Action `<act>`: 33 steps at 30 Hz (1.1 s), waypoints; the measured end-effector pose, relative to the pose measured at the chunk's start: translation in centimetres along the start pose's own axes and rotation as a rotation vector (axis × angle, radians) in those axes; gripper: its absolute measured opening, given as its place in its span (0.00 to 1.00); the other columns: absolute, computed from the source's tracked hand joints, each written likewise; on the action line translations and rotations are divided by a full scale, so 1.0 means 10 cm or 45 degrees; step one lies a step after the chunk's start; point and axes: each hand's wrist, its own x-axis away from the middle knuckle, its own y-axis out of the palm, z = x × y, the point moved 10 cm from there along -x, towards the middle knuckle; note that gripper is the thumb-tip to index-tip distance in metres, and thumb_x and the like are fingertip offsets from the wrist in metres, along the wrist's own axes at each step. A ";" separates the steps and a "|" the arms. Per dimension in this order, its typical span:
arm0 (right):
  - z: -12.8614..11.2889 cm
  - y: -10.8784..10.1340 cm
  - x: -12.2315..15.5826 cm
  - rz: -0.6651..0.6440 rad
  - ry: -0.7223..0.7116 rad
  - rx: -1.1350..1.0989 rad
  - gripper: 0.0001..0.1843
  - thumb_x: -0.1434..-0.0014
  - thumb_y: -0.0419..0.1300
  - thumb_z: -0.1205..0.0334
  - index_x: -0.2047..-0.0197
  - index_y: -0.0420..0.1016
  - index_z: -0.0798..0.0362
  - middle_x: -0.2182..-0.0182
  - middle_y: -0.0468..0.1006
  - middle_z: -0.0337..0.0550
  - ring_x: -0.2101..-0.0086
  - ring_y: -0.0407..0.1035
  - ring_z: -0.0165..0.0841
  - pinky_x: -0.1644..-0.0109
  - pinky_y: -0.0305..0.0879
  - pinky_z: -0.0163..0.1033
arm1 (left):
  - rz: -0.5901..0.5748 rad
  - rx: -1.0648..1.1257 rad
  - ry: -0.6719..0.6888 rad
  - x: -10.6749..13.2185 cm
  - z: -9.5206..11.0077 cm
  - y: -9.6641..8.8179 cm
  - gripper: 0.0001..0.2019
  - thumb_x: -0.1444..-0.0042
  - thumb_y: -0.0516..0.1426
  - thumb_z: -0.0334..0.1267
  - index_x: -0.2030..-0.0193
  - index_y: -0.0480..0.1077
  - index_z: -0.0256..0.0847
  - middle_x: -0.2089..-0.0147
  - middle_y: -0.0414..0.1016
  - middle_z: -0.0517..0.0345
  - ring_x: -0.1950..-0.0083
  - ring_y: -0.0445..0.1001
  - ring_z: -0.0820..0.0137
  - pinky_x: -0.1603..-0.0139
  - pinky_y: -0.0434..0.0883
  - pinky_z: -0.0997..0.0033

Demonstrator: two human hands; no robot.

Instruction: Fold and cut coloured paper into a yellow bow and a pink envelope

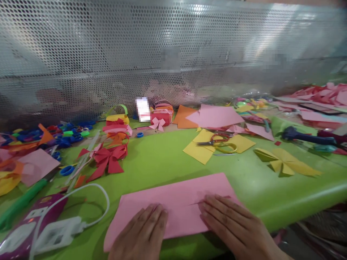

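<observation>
A pink paper [173,193], laid on the green tabletop [157,155] at the lower centre of the frame, is touched by the left hand [142,231] and the right hand [230,224], both flat and open, while scissors [213,142] are seen on yellow paper [202,156] right of centre.

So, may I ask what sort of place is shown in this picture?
Probably a paper-craft workspace, perhaps a small workshop. The signs are a pink rectangular paper sheet, a red paper bow and metal scissors with looped handles.
</observation>
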 end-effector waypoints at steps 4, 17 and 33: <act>0.02 -0.03 0.01 0.049 0.046 -0.023 0.21 0.37 0.42 0.74 0.57 0.76 0.57 0.57 0.79 0.43 0.48 0.66 0.30 0.38 0.54 0.38 | -0.010 -0.034 0.075 0.04 0.02 0.02 0.22 0.48 0.43 0.25 0.52 0.71 0.39 0.52 0.77 0.62 0.53 0.75 0.75 0.52 0.71 0.78; 0.54 -0.49 0.32 -0.120 0.125 0.311 0.15 0.37 0.48 0.69 0.53 0.72 0.57 0.55 0.78 0.46 0.45 0.62 0.31 0.37 0.52 0.37 | 0.001 -0.058 0.061 -0.02 0.05 -0.01 0.21 0.47 0.42 0.25 0.55 0.72 0.39 0.55 0.79 0.61 0.55 0.76 0.73 0.54 0.70 0.74; -0.07 0.36 -0.02 -0.398 -0.134 0.261 0.34 0.42 0.49 0.40 0.44 0.66 0.60 0.43 0.66 0.55 0.43 0.56 0.44 0.44 0.55 0.49 | -0.184 -0.182 0.163 0.16 0.22 0.10 0.19 0.42 0.48 0.37 0.45 0.66 0.40 0.47 0.73 0.52 0.47 0.72 0.63 0.52 0.70 0.67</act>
